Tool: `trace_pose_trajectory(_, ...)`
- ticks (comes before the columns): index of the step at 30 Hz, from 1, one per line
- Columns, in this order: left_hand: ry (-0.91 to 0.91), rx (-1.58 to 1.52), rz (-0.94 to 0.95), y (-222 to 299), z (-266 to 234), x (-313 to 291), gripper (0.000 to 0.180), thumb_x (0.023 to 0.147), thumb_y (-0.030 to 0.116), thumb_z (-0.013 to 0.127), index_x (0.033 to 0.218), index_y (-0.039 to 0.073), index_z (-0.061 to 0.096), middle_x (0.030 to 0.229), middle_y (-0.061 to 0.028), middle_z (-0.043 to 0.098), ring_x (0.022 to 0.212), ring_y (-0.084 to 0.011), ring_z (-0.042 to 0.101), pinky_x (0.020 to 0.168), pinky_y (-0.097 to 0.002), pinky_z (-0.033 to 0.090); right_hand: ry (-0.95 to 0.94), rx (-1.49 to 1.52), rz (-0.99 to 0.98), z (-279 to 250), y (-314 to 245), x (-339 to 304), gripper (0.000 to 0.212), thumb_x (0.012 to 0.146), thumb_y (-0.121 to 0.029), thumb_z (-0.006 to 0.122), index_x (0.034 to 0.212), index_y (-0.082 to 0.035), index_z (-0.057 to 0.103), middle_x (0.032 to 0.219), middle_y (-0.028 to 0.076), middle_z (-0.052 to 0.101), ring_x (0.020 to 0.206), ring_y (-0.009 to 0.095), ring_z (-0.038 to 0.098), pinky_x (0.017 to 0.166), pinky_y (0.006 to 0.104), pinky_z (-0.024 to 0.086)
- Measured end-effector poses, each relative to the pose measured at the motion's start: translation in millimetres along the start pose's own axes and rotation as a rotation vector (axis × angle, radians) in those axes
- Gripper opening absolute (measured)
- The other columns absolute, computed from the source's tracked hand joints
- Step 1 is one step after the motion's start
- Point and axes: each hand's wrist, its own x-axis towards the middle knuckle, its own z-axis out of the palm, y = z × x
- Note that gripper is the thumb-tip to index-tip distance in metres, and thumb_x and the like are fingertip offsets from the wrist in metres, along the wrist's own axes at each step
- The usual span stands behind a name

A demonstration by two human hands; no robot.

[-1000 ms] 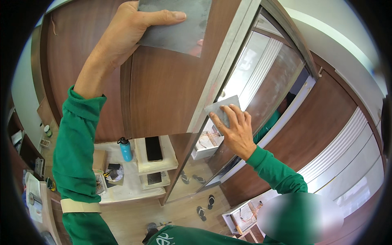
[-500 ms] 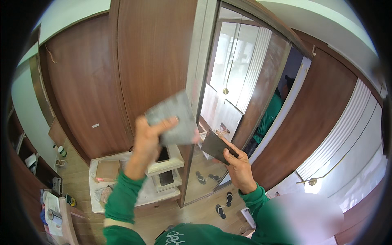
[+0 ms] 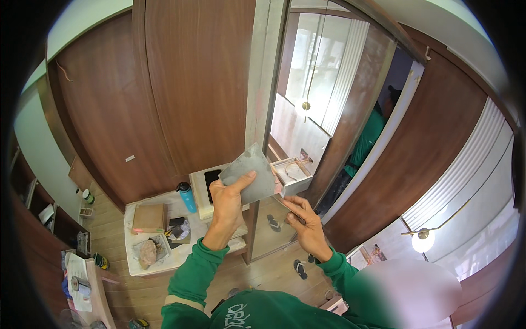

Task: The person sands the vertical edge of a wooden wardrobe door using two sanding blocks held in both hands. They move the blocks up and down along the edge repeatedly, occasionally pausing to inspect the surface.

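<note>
My left hand (image 3: pixel 226 205) grips a thin, stiff grey square sheet (image 3: pixel 255 183), thumb across its face and fingers behind. Its surface looks smudged, and I cannot tell its material. Close by on the right, my right hand (image 3: pixel 309 225) pinches a darker flat piece (image 3: pixel 285 203), turned almost edge-on, so only a thin strip shows. The two pieces come very near each other; whether they touch is unclear. Both are held up in front of a mirrored sliding door (image 3: pixel 329 98).
A low white-covered bench (image 3: pixel 137 265) bears a cardboard box (image 3: pixel 149 218), a blue bottle (image 3: pixel 187 198) and a dark phone-like slab (image 3: pixel 212 181). Brown wardrobe panels (image 3: pixel 200 82) rise behind. Flip-flops (image 3: pixel 299 268) lie on the floor. A small table (image 3: pixel 98 293) holding a can stands at left.
My left hand has moved right and a little down with the grey sheet, nearer my right hand. The darker piece has turned from face-on to nearly edge-on. The blue bottle has come into view.
</note>
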Motion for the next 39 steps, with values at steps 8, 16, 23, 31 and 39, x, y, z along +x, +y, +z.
trace_pose_trajectory(8,0.072,0.436,0.372,-7.7,1.8,-17.6,0.018,0.09,0.013,0.082,0.094,-0.003,0.077,0.083,0.0,0.073,0.075,-0.0086,0.061,0.073,-0.0256,0.049,0.199,0.418,0.231,2.8,-49.4,4.4,0.039,0.103,-0.014,0.059,0.138,0.004,0.063,0.108,0.005,0.072,0.101,0.013,0.066,0.093,0.0252,0.051)
trace_pose_trajectory(16,0.026,0.698,0.725,-20.4,-4.9,-31.9,0.017,0.089,0.01,0.083,0.092,-0.005,0.075,0.075,-0.0044,0.068,0.065,-0.0067,0.058,0.058,-0.024,0.045,0.266,0.69,0.341,34.5,-46.9,21.3,0.039,0.102,-0.013,0.06,0.136,0.005,0.062,0.118,0.01,0.072,0.102,0.015,0.068,0.092,0.0298,0.053)
trace_pose_trajectory(23,0.038,0.797,0.554,-5.0,-41.3,-54.4,0.014,0.089,0.007,0.08,0.094,-0.005,0.075,0.075,-0.0035,0.068,0.067,-0.0084,0.059,0.062,-0.0249,0.048,0.113,0.515,0.165,15.4,-51.0,32.6,0.037,0.101,-0.008,0.061,0.137,0.001,0.065,0.122,0.009,0.071,0.105,0.014,0.067,0.092,0.028,0.051)
trace_pose_trajectory(31,0.458,0.586,0.116,-18.3,-159.8,-126.6,0.021,0.087,0.005,0.079,0.103,-0.008,0.075,0.089,-0.0031,0.074,0.078,-0.01,0.063,0.075,-0.027,0.053,-0.12,-1.118,-0.895,-55.2,-71.5,124.6,0.065,0.078,0.005,0.067,0.137,-0.023,0.068,0.144,0.011,0.057,0.132,0.035,0.054,0.101,0.0488,0.048)
trace_pose_trajectory(39,0.711,0.393,0.044,-68.2,-220.5,-190.1,0.02,0.086,0.0,0.076,0.103,-0.01,0.074,0.096,-0.0082,0.076,0.082,-0.0149,0.067,0.078,-0.0311,0.054,-0.362,-1.627,-1.191,-80.4,-93.7,202.8,0.064,0.087,-0.017,0.065,0.15,-0.025,0.055,0.155,0.0,0.046,0.151,0.025,0.038,0.114,0.0528,0.039)
